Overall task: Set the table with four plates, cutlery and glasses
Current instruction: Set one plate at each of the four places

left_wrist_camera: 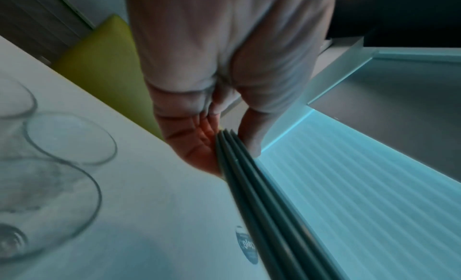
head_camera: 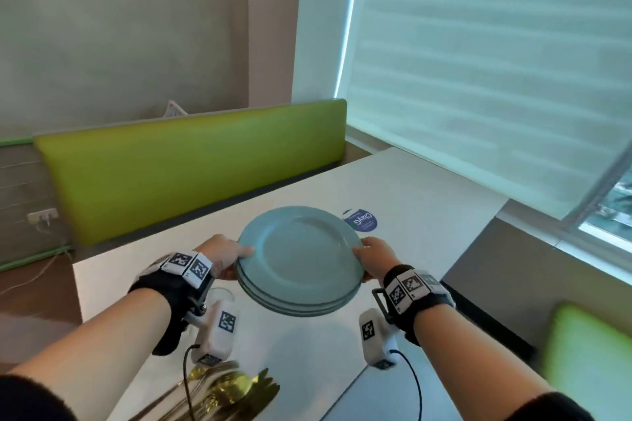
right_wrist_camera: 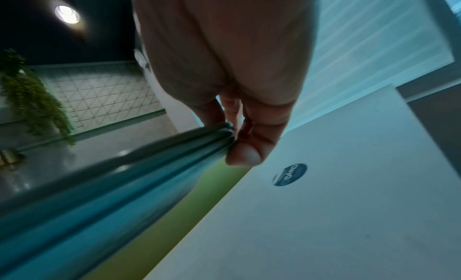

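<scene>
A stack of pale blue plates (head_camera: pixel 301 260) hangs in the air above the white table (head_camera: pixel 427 202), tilted slightly toward me. My left hand (head_camera: pixel 227 258) grips the stack's left rim, thumb on top and fingers underneath. My right hand (head_camera: pixel 374 258) grips the right rim the same way. In the left wrist view the stacked plate edges (left_wrist_camera: pixel 252 185) show between thumb and fingers of the left hand (left_wrist_camera: pixel 224 144). The right wrist view shows the plate stack (right_wrist_camera: pixel 124 166) pinched by the right hand (right_wrist_camera: pixel 237 138). Gold cutlery (head_camera: pixel 225 386) lies at the table's near edge. Clear glasses (left_wrist_camera: pixel 62 146) stand on the table at left.
A green bench backrest (head_camera: pixel 191 171) runs along the far side of the table. A round blue sticker (head_camera: pixel 360 220) sits on the tabletop beyond the plates. A window with a drawn blind (head_camera: pixel 478 79) borders the right side. Another green seat (head_camera: pixel 588 352) shows at lower right.
</scene>
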The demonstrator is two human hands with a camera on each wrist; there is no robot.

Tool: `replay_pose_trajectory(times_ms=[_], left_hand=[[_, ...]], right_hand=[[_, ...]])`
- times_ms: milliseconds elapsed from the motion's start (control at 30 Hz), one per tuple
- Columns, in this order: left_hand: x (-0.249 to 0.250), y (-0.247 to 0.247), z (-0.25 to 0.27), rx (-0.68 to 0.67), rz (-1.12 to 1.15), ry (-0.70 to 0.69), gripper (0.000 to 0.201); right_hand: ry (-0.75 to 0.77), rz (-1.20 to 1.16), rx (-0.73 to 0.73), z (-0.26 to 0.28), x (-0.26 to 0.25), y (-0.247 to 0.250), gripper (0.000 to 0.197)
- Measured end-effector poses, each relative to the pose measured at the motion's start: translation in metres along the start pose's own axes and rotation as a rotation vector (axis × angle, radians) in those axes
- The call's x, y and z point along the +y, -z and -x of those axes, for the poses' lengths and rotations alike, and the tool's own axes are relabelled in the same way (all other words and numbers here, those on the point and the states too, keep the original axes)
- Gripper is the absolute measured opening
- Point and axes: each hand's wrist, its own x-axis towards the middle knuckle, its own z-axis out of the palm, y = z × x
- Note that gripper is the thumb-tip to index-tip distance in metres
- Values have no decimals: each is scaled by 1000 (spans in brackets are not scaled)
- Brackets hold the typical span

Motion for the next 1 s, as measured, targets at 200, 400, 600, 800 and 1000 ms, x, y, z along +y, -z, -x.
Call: replay_pose_trajectory(times_ms=[200,400,600,800,1000], left_hand=[[33,-69,-19,-31,56,-19,44],[47,-126,-68,-55,177,8,71],[72,-167,-91,-16,299,43,67],[75,-173,-109,88,224,13,57],[47,-152,-135,240,191,-9,44]], right_hand=[[-117,-135,115,-12,41,49,19],[-156,-233,179,-65,73,85,24],[-194,-259,193,-143,106,111,28],[-271,-622,131,-133,80,122,22],[-335,-764,176,-134,97,116,28]])
